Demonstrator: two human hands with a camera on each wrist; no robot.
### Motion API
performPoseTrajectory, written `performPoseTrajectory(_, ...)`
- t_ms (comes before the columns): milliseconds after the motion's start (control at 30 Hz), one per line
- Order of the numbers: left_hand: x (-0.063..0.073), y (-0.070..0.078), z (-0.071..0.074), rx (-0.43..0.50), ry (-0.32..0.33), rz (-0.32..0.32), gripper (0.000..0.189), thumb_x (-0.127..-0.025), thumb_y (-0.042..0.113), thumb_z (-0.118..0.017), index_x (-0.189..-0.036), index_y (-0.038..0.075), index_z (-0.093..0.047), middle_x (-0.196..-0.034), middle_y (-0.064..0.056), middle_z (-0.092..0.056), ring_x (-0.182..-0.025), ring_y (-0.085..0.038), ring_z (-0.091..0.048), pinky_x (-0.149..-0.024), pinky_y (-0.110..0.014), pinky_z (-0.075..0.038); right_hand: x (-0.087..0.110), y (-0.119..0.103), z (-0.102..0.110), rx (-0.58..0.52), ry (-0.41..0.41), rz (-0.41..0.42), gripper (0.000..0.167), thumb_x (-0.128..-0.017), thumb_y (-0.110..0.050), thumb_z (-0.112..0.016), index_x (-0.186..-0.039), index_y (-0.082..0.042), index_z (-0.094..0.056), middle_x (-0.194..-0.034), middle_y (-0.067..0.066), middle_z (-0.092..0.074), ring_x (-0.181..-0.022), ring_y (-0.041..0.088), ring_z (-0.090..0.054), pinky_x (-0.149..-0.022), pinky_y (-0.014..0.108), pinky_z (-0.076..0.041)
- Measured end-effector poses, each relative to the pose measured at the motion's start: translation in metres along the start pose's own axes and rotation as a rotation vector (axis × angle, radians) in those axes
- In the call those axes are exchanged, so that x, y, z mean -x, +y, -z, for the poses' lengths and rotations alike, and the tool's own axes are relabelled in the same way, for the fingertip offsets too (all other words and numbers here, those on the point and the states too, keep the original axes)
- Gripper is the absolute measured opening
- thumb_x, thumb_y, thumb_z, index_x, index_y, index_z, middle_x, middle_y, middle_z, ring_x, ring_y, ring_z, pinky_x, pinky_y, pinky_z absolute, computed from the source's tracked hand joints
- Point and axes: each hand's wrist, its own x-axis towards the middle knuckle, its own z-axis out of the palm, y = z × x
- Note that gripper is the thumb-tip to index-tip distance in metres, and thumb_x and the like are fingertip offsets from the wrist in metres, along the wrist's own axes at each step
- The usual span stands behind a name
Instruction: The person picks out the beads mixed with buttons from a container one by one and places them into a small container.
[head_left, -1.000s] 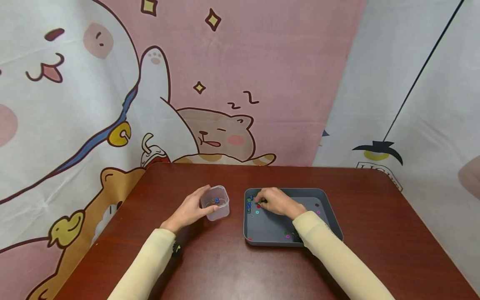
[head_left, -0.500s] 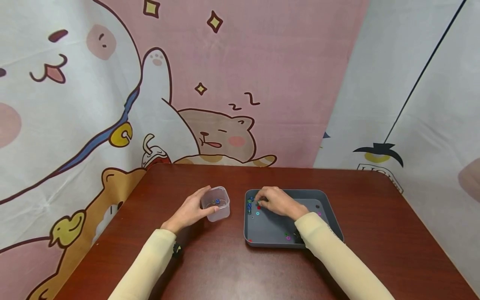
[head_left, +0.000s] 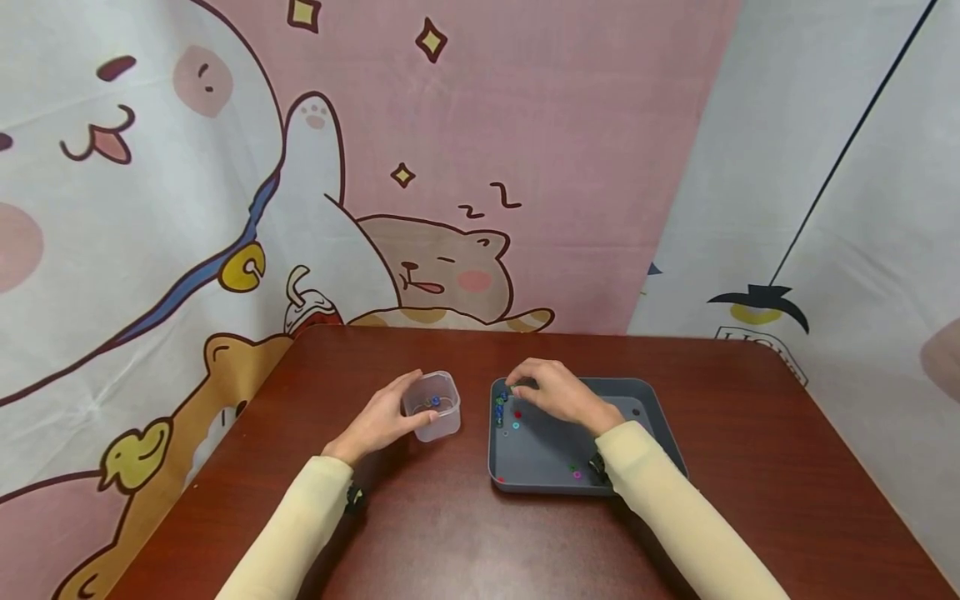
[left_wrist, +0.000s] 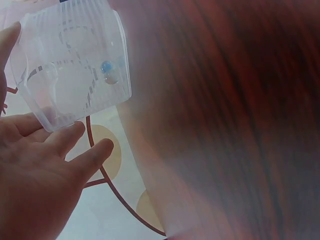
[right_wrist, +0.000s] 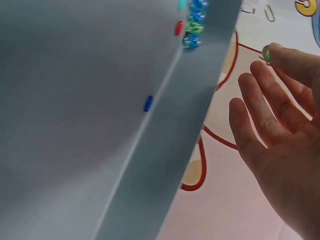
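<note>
My left hand [head_left: 378, 423] holds a clear plastic box [head_left: 438, 427] on the table, thumb at its near side and fingers along the left and far sides. Inside the box sits a blue marble [left_wrist: 106, 66], with a brownish round shape [left_wrist: 111, 78] beside it. My right hand [head_left: 558, 392] hovers over the far left corner of a grey tray [head_left: 540, 485]. Between thumb and index finger it pinches a small green marble [right_wrist: 266, 53]; the other fingers are spread. Blue and green marbles [head_left: 499, 411] line the tray's left wall.
Small flat pieces lie about the tray: a red one [head_left: 517, 414], a light blue ring [head_left: 516, 426], a pink ring [head_left: 577, 474] and a dark blue piece [right_wrist: 148, 103]. The brown table [head_left: 450, 542] reaches to a cartoon-print cloth [head_left: 570, 167] behind it.
My right hand has risen from the tray floor and moved slightly away from me, with the green marble between its fingertips. My left hand and the box have stayed in place.
</note>
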Motion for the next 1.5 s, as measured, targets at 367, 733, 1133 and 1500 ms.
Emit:
performPoseTrajectory(367, 0.000, 0.001, 0.000, -0.003, 0.000, -0.011, 0.091, -0.090, 0.047, -0.079, -0.158, 0.002, -0.038, -0.160, -0.020, -0.041, -0.137, -0.037, -0.050, -0.112, -0.055, -0.042, -0.004, -0.012, 0.009, -0.102, 0.105, 0.025, 0.015, -0.097, -0.011, -0.073, -0.112, -0.012, -0.076, -0.113, -0.003, -0.071, -0.103, 0.016, -0.065, -0.092, 0.048, -0.055)
performPoseTrajectory(733, 0.000, 0.001, 0.001, -0.009, 0.007, -0.014, 0.092, -0.089, 0.048, -0.079, -0.158, 0.001, -0.039, -0.160, -0.020, -0.042, -0.137, -0.036, -0.051, -0.112, -0.055, -0.042, -0.008, -0.026, 0.013, -0.173, 0.156, -0.005, 0.017, -0.099, -0.017, -0.073, -0.115, -0.019, -0.076, -0.119, -0.006, -0.070, -0.113, 0.015, -0.064, -0.099, 0.047, -0.052)
performPoseTrajectory(1133, -0.001, 0.001, 0.000, -0.005, 0.005, -0.014, 0.092, -0.089, 0.049, -0.079, -0.158, 0.002, -0.039, -0.160, -0.018, -0.042, -0.139, -0.036, -0.049, -0.113, -0.054, -0.041, -0.017, -0.041, 0.007, -0.233, 0.153, 0.004, 0.016, -0.101, -0.025, -0.071, -0.116, -0.021, -0.076, -0.121, -0.008, -0.069, -0.117, 0.014, -0.063, -0.102, 0.051, -0.050)
performPoseTrajectory(1500, -0.001, 0.000, 0.001, -0.009, 0.003, -0.016, 0.092, -0.089, 0.049, -0.079, -0.157, 0.002, -0.040, -0.159, -0.019, -0.043, -0.139, -0.036, -0.049, -0.113, -0.055, -0.040, -0.031, -0.054, -0.001, -0.266, 0.130, 0.031, 0.018, -0.101, -0.026, -0.070, -0.117, -0.020, -0.075, -0.123, -0.007, -0.070, -0.118, 0.014, -0.062, -0.102, 0.046, -0.051)
